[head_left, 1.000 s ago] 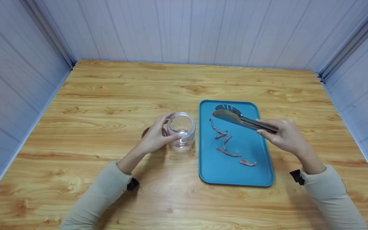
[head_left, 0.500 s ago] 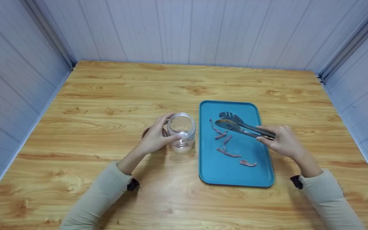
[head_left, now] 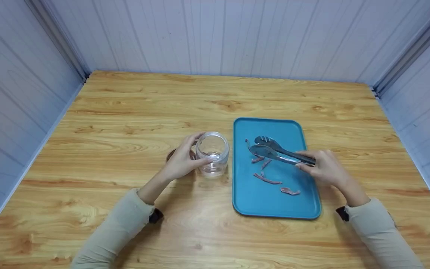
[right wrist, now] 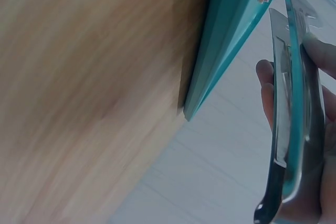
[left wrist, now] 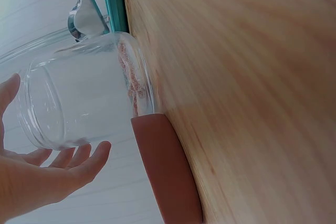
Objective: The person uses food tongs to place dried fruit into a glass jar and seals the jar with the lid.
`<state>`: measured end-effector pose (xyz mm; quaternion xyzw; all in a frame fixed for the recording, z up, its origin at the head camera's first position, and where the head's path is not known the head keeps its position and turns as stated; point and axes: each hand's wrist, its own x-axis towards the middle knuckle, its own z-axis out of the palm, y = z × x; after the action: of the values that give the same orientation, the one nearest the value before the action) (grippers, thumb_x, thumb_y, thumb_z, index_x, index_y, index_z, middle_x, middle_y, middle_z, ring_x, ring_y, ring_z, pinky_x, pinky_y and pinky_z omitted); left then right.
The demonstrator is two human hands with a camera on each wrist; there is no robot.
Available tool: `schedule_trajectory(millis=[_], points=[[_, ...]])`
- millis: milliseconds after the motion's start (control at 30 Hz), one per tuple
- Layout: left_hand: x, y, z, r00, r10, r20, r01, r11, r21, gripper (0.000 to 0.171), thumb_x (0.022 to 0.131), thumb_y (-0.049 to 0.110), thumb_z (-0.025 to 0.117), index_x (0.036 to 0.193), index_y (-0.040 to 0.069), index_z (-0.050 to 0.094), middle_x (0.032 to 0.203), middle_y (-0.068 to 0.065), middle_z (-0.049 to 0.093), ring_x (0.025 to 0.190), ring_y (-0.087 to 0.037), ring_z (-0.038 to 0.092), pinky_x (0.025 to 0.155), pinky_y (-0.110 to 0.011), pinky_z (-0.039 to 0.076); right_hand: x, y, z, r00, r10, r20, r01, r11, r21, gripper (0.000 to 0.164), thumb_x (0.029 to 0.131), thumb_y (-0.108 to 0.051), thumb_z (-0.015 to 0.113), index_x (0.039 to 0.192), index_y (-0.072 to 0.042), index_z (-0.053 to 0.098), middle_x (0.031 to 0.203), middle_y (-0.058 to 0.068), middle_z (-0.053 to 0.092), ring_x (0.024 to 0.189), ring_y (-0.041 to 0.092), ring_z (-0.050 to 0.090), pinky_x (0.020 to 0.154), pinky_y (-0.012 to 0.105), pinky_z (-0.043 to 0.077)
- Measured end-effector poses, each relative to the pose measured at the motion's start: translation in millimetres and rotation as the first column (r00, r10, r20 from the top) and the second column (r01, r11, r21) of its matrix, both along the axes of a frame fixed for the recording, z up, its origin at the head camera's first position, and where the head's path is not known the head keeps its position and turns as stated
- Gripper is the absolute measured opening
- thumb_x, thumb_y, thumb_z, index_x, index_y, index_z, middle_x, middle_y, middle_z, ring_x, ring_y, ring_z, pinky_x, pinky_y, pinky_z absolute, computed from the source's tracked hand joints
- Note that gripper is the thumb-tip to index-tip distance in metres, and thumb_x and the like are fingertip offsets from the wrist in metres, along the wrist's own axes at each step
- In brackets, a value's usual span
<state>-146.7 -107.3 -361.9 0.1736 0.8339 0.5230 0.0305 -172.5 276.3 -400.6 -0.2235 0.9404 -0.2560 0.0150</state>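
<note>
My left hand [head_left: 181,160] holds a clear jar [head_left: 215,170] upright on the table, thumb and fingers spread round its upper part. Reddish pieces [left wrist: 134,85] show through the jar's base in the left wrist view. A round brown lid-like piece [left wrist: 168,166] sits beside the jar, partly hidden by this hand in the head view. My right hand [head_left: 325,166] grips metal serving tongs [head_left: 286,158] by the handles. Their two heads, one slotted, stand apart over the upper part of the blue tray [head_left: 274,206], overlapping a thin reddish meat-like strip [head_left: 256,160].
Several more strips lie on the tray, among them a long one [head_left: 267,179] and a short curled one [head_left: 289,191] nearer the front. The tray lies just right of the jar. Pale panelled walls [head_left: 215,37] enclose the wooden table [head_left: 144,101] at the back and sides.
The right hand has brought the tongs down and a little towards me, closer over the strips, with their heads spreading apart. The left hand and the jar have stayed in place.
</note>
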Motion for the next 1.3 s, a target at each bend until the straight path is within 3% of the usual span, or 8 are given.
schedule_trajectory(millis=[300,600,867,1067,1300], points=[[0.7,0,0.4,1.0,-0.007,-0.007,0.007,1.0,0.01,0.069,0.075,0.01,0.071,0.131,-0.006,0.033,0.122,-0.023,0.038,0.087,-0.027,0.044,0.07,-0.029,0.04,-2.2,-4,-2.1,0.999,0.03,-0.037,-0.029,0.999,0.023,0.032,0.079,-0.014,0.067,0.107,0.0,0.063,0.061,0.001,0.053,0.039,0.009,0.037,0.036,0.023,0.03],[0.4,0,-0.1,1.0,-0.01,-0.012,0.01,1.0,0.009,0.069,0.075,0.01,0.07,0.131,-0.006,0.033,0.123,-0.024,0.038,0.092,-0.031,0.044,0.071,-0.03,0.039,-2.9,-8,-5.0,0.997,0.046,-0.067,-0.044,0.999,0.033,0.031,0.079,-0.015,0.067,0.106,0.0,0.064,0.063,0.002,0.056,0.036,0.008,0.032,0.036,0.023,0.029],[0.6,0,0.6,1.0,-0.003,-0.016,0.003,1.0,-0.004,0.069,0.075,0.01,0.07,0.131,-0.006,0.033,0.124,-0.024,0.037,0.097,-0.031,0.043,0.073,-0.032,0.039,-2.8,-11,-5.2,0.997,0.043,-0.068,-0.043,0.999,0.004,0.026,0.078,-0.012,0.068,0.101,0.0,0.066,0.071,0.005,0.061,0.042,0.009,0.038,0.038,0.023,0.03],[-0.1,0,-0.6,1.0,-0.008,-0.017,0.008,1.0,0.004,0.069,0.075,0.01,0.071,0.131,-0.006,0.033,0.124,-0.023,0.037,0.095,-0.03,0.043,0.072,-0.031,0.039,-3.0,-11,-6.6,0.996,0.053,-0.074,-0.055,0.998,-0.015,0.023,0.078,-0.008,0.068,0.099,0.0,0.067,0.076,0.006,0.063,0.047,0.011,0.042,0.04,0.023,0.032],[1.0,0,0.6,1.0,-0.009,0.014,0.009,1.0,0.006,0.07,0.076,0.012,0.07,0.132,-0.005,0.031,0.124,-0.021,0.037,0.079,-0.031,0.047,0.071,-0.037,0.041,-1.8,-11,-5.9,0.995,0.047,-0.091,-0.051,0.998,-0.037,0.021,0.077,-0.007,0.068,0.097,-0.001,0.068,0.076,0.005,0.063,0.05,0.011,0.045,0.04,0.022,0.033]])
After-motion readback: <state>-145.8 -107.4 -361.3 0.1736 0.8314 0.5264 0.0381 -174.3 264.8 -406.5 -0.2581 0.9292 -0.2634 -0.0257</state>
